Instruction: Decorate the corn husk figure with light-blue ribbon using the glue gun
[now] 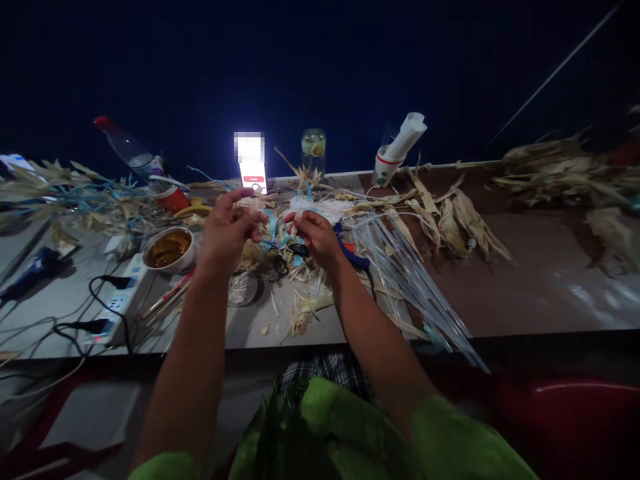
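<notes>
I see the blue strip [271, 225] held over mid-bench [525, 293], between both hands. Left hand [227, 230] at its 9 o'clock, fingers pinched on it. Right hand [316, 237] at 3 o'clock, fingers curled shut on the other end. Husk scraps [305, 313] lie underneath. Bowl [169, 249] at 9 of left hand, lit phone [251, 163] at 12, clear rods [415, 280] at 4 of right hand, paper cup [385, 170] at 1.

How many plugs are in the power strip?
2. One black plug is at the far end of the power strip, beside the bowl. The second plug is at the near end. The dim light may hide others.
</notes>
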### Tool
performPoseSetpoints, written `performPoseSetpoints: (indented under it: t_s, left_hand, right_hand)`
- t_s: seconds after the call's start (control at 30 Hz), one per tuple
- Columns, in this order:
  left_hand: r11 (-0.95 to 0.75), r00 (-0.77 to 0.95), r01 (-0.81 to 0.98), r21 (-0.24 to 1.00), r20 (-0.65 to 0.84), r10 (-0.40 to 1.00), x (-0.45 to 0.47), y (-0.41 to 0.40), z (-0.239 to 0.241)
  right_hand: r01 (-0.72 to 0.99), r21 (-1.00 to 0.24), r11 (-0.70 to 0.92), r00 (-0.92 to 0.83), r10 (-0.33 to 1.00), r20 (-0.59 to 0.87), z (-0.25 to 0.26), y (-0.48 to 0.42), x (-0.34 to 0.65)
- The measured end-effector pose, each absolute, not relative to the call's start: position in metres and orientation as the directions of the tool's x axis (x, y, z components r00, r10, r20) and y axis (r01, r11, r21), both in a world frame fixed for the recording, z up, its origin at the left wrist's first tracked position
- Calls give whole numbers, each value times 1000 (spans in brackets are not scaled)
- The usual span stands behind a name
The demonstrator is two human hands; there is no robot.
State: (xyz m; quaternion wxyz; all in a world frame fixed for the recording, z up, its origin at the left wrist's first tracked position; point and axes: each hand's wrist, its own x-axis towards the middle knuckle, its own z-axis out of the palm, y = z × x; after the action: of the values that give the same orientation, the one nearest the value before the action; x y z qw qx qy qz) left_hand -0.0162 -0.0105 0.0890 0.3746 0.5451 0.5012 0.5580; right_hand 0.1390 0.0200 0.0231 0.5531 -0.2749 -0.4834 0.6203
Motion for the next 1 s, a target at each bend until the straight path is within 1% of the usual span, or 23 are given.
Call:
performPoseSetpoints:
  t_s: [0.07,0.17,0.33,0.4,0.5,0.63,0.73,0.83,0.93,1.0]
  left_hand:
    - [-140,-166,-72,988,127,978,-4,-5,79]
    - [-53,-210,-261,964,-3,978,9,1,62]
    - [-57,-328,-394,917,-82,941,15,7,47]
    - [-36,-316,-438,898,-116,942,15,7,44]
    - [29,-258,-501,865,-181,949,16,5,40]
    - [166,-182,-493,854,-287,941,19,-1,34]
    - [208,-144,-471,857,-307,941,23,-4,30]
    - [227,-123,-434,872,-307,944,27,-5,28]
    - [298,-44,-339,893,-331,943,29,-5,24]
    - [325,-13,-222,919,-336,942,25,-5,21]
  right_hand:
    - [-482,-876,19,-327,924,200,25,18,141]
    - [-451,-892,24,-378,900,216,24,19,140]
    - [-335,-938,90,-360,908,216,17,23,134]
    - [-289,-949,127,-318,922,221,14,24,132]
    - [-197,-961,196,-172,958,230,11,27,132]
    - [-158,-957,244,50,970,239,7,32,136]
    - [-169,-953,252,68,968,244,4,35,137]
    - [-183,-957,224,94,973,210,3,36,136]
    - [-212,-956,204,185,969,165,4,38,137]
    - [-222,-952,211,255,955,153,5,39,139]
